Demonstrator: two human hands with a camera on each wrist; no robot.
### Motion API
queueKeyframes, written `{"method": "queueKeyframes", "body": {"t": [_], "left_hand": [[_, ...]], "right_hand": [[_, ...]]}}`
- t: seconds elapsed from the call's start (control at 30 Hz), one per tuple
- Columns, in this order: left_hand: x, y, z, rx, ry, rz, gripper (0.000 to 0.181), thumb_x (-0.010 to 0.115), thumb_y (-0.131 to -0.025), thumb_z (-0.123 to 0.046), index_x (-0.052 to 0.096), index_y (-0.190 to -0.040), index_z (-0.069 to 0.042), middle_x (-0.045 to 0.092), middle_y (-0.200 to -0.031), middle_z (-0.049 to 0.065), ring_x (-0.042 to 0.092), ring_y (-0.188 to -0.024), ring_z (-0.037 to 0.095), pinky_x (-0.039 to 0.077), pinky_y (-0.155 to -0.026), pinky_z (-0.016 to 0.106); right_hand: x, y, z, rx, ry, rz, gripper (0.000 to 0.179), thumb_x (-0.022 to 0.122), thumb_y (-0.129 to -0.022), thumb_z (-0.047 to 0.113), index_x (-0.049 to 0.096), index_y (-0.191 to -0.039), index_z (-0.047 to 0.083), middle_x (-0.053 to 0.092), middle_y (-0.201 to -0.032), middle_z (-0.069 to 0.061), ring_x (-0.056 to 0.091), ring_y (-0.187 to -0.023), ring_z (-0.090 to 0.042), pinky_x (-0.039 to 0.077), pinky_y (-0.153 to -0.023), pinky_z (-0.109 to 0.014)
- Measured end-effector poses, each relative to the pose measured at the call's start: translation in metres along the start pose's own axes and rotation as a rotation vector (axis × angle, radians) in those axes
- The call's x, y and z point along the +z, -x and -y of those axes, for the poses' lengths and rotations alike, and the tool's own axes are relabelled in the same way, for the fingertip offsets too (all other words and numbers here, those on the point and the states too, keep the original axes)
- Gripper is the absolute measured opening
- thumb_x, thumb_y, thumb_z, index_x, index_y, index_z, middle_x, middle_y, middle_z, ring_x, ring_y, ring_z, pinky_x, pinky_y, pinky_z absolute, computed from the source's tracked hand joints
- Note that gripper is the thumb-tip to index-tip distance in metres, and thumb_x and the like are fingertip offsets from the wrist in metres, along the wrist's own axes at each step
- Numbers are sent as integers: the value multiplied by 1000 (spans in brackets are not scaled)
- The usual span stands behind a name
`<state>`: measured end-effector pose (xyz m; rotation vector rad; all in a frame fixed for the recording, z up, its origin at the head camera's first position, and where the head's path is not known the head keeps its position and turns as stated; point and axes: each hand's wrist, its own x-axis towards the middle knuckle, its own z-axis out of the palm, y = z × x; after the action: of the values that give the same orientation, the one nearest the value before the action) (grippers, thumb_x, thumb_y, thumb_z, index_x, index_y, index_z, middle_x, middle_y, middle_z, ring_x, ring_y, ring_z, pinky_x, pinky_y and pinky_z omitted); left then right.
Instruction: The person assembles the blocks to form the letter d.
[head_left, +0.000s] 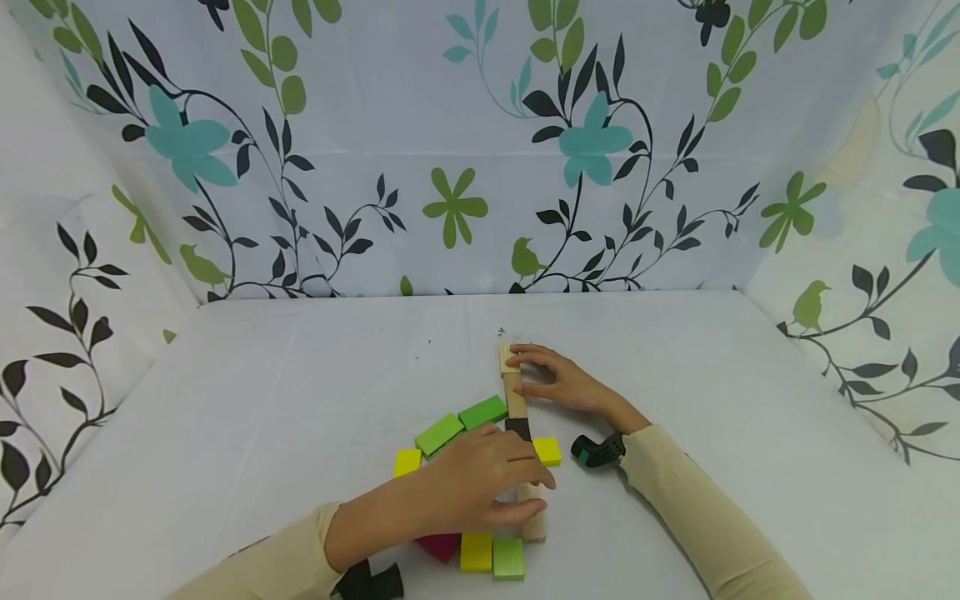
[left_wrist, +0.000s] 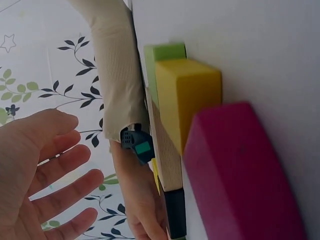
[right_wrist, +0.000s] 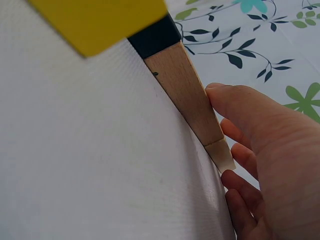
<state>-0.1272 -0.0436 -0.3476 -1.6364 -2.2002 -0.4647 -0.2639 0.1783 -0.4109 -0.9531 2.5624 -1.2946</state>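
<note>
Small blocks form a ring beside a straight wooden row on the white surface. My left hand hovers over the ring, hiding part of it; in the left wrist view its fingers are spread and hold nothing. At the row's far end my right hand curls its fingers over a pale wooden block, thumb beside a tan block. A black block follows in that row. Around lie green blocks, yellow blocks and a magenta block with slanted faces, half hidden in the head view.
A black wrist device sits by the right sleeve, another by the left. A yellow block touches the row's right side. Patterned cloth hangs behind and at both sides. Tiny specks lie beyond the row.
</note>
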Motion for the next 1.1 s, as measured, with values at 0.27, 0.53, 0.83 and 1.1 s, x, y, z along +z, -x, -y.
{"method": "queueKeyframes", "body": {"t": [0.27, 0.53, 0.83, 1.1], "left_hand": [[1, -12, 17, -57, -34, 94, 16, 69, -91, -31, 72, -100, -20, 68, -99, -9, 62, -95, 7, 48, -86, 24], [10, -19, 32, -138, -111, 252, 19, 68, -91, -35, 70, -105, -23, 66, -105, -10, 61, -103, 7, 47, -85, 28], [17, -24, 38, -185, -107, 368, 27, 66, -91, -40, 69, -111, -23, 64, -112, -7, 59, -109, 9, 46, -88, 31], [23, -26, 39, -192, -112, 395, 26, 65, -92, -42, 69, -110, -23, 64, -112, -6, 58, -110, 11, 45, -89, 32]], "right_hand": [[1, -2, -2, -11, -9, -4, 43, 71, -90, 15, 59, -130, 7, 40, -151, -12, 27, -144, -31, 21, -115, -55], [3, -2, -4, -24, -22, 4, 44, 69, -89, 8, 57, -131, 2, 38, -152, -17, 26, -144, -35, 21, -114, -57], [1, -2, -4, -23, -4, 3, 42, 70, -90, 16, 60, -130, 9, 40, -152, -11, 28, -144, -31, 21, -115, -55], [-1, -1, -4, -7, 11, 4, 43, 70, -90, 18, 59, -131, 10, 40, -152, -9, 28, -144, -29, 21, -115, -54]]}}
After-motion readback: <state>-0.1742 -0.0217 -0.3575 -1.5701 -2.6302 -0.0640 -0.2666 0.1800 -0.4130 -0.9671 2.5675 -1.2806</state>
